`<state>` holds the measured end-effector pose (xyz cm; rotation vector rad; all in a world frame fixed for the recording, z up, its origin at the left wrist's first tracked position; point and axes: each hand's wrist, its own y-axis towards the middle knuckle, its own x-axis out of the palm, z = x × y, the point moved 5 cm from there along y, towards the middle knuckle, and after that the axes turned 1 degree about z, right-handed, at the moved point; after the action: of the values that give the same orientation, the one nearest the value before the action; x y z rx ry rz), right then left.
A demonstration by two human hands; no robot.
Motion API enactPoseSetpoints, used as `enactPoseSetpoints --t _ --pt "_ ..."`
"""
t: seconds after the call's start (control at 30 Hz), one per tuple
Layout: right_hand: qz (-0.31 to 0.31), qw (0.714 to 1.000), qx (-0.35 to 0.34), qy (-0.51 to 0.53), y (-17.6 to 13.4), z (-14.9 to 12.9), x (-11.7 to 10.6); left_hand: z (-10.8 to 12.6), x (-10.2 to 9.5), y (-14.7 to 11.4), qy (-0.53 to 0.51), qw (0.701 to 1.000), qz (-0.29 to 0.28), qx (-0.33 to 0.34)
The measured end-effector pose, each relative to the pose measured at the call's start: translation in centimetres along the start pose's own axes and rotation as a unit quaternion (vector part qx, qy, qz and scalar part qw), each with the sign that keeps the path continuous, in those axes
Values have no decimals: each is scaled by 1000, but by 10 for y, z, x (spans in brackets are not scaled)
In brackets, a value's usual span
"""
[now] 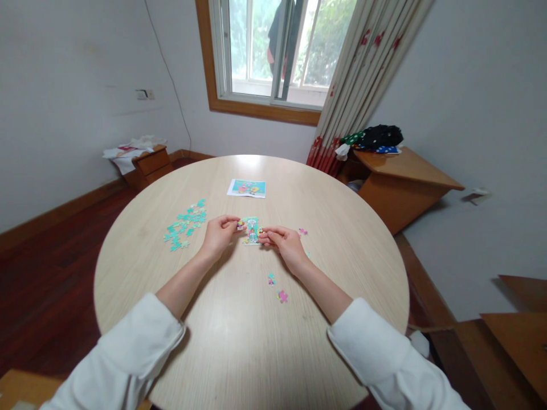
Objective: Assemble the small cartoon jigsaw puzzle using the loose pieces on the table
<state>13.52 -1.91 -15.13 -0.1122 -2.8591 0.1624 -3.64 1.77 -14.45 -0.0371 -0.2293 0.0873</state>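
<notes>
On the round table (pixel 239 353) lies a partly joined jigsaw puzzle (pixel 252 233) in turquoise, with a white figure on it. My left hand (pixel 220 233) is at its left side, thumb and fingers pinched on a small puzzle piece (pixel 240 225) with purple and yellow on it. At the right side, my right hand (pixel 284 242) is closed on another puzzle piece (pixel 260 230), partly hidden by the fingers. Loose pink pieces (pixel 282 296) lie nearer to me, and one more pink piece (pixel 303 232) is just beyond my right hand.
A spread of turquoise puzzle pieces (pixel 186 224) lies on the left of the table. Farther back is a sheet with a printed picture (pixel 248 188). Wooden cabinets with cloths (pixel 380 138) on top stand behind, beside a window (pixel 282 51) and curtain (pixel 363 74).
</notes>
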Motion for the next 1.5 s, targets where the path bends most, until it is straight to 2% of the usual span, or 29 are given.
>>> enactPoseSetpoints --t 0.17,0.33,0.53,0.9,1.27,1.5 --pt "-2 1000 0 2 -1 -1 0 1 -2 0 41 999 3 13" --pt "-5 1000 -4 0 -1 -1 0 2 -3 1 40 999 -20 28" --pt "-4 1000 -5 -2 0 1 0 8 -8 4 104 992 6 68" --pt "-5 1000 -17 -10 -1 0 0 12 -7 2 126 990 -3 62" --pt "-9 1000 -21 -10 1 1 -1 8 -10 7 156 984 -8 84" --pt "-11 999 -22 -20 0 1 -1 8 -10 7 142 986 -13 81"
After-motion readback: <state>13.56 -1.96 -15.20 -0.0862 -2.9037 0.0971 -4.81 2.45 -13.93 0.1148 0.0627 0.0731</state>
